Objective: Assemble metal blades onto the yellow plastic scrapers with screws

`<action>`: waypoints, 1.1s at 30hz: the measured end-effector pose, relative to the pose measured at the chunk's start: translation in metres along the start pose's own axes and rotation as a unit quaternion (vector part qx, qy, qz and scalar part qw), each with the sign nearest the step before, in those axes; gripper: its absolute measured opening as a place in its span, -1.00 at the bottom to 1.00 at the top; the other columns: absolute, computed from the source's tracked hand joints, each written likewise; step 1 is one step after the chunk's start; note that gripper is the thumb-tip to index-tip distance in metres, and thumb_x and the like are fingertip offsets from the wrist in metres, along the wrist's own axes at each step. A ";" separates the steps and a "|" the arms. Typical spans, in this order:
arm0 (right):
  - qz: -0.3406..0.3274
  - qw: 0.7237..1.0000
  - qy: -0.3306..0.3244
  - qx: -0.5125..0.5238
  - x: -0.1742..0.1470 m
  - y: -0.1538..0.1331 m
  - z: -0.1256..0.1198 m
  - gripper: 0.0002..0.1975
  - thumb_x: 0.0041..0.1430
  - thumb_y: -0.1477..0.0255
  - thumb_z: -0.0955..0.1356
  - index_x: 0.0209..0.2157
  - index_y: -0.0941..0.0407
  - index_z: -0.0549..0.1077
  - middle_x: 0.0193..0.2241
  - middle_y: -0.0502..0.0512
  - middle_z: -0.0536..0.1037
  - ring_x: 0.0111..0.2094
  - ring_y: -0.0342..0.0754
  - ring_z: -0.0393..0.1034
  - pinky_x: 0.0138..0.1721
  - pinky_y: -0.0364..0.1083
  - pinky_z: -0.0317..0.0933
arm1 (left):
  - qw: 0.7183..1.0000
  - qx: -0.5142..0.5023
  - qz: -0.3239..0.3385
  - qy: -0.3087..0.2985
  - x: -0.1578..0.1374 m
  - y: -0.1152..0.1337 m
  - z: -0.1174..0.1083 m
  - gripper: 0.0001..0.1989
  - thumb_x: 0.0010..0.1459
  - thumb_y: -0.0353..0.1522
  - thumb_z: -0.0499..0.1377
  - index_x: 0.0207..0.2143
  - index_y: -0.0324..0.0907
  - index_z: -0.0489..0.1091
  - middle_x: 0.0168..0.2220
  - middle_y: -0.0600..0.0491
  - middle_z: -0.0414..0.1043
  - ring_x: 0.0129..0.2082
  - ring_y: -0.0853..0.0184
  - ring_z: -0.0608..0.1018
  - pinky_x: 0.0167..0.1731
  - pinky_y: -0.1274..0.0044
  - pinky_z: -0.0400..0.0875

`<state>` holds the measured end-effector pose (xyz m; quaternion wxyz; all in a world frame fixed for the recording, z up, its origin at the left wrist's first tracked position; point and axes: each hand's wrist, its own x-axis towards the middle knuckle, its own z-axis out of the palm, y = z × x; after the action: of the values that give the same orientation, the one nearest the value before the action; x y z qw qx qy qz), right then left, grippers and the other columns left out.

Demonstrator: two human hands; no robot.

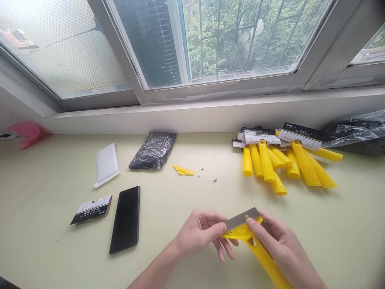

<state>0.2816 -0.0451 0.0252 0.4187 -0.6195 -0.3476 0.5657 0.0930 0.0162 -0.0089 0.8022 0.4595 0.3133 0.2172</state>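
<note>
A yellow plastic scraper (264,263) is between my two hands at the front of the table, its handle slanting down to the right. Along its head lies a flat grey metal blade (239,219) with small holes. My left hand (200,233) is closed, pinching the left end of blade and head between thumb and fingers. At the other end, my right hand (279,241) grips the scraper, thumb pressed on the blade beside a hole. Beyond the hands lie a loose yellow clamp strip (183,170) and several small screws or nuts (214,180).
A pile of yellow scrapers (266,164) with black-and-white cards lies at the back right, beside a plastic-wrapped black bundle (361,130). To the left are a phone (124,220), a folded card (92,209), a white packet (107,164) and a wrapped black pack (153,150). Windows stand behind.
</note>
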 end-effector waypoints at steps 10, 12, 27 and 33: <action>-0.001 1.000 -0.020 -0.003 0.005 0.007 -0.003 -0.49 0.22 -0.09 0.38 -0.36 0.12 0.44 -0.45 0.00 0.38 -0.38 -0.14 0.24 -0.35 -0.28 0.18 | 1.000 -0.006 0.018 0.021 -0.001 -0.002 0.002 -0.57 0.26 -0.15 0.27 -0.07 -0.36 0.58 -0.28 -0.23 0.61 -0.48 0.28 0.66 -0.55 0.58 0.51; -0.001 1.000 -0.020 -0.002 0.006 0.008 -0.003 -0.50 0.23 -0.08 0.38 -0.36 0.12 0.44 -0.45 -0.01 0.37 -0.40 -0.16 0.22 -0.37 -0.29 0.16 | 1.000 -0.008 0.019 0.018 -0.001 -0.002 0.001 -0.59 0.25 -0.16 0.28 -0.09 -0.36 0.58 -0.27 -0.22 0.61 -0.48 0.29 0.65 -0.55 0.57 0.52; -0.193 0.977 -0.005 -0.089 -0.010 0.017 -0.003 -0.71 0.33 0.11 0.37 -0.10 0.01 0.42 -0.35 -0.05 0.49 -0.45 -0.21 0.35 -0.46 -0.29 0.26 | 0.987 -0.009 0.149 0.056 -0.004 -0.004 0.013 -0.82 0.27 -0.39 0.27 -0.15 -0.29 0.62 -0.39 -0.10 0.60 -0.48 0.32 0.65 -0.48 0.55 0.56; -0.412 0.898 -0.052 -0.143 0.003 0.014 -0.021 -0.78 0.32 0.49 0.38 -0.03 -0.01 0.44 -0.28 0.02 0.52 -0.31 -0.11 0.49 -0.43 -0.23 0.41 | 0.952 0.043 0.292 0.082 -0.014 0.000 0.023 -0.77 0.30 -0.55 0.17 -0.10 -0.23 0.60 -0.36 -0.08 0.61 -0.45 0.32 0.67 -0.49 0.57 0.58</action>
<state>0.3022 -0.0508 0.0114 0.5024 -0.4439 -0.6704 0.3179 0.0989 -0.0065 0.0038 0.6549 0.5457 0.2392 0.4648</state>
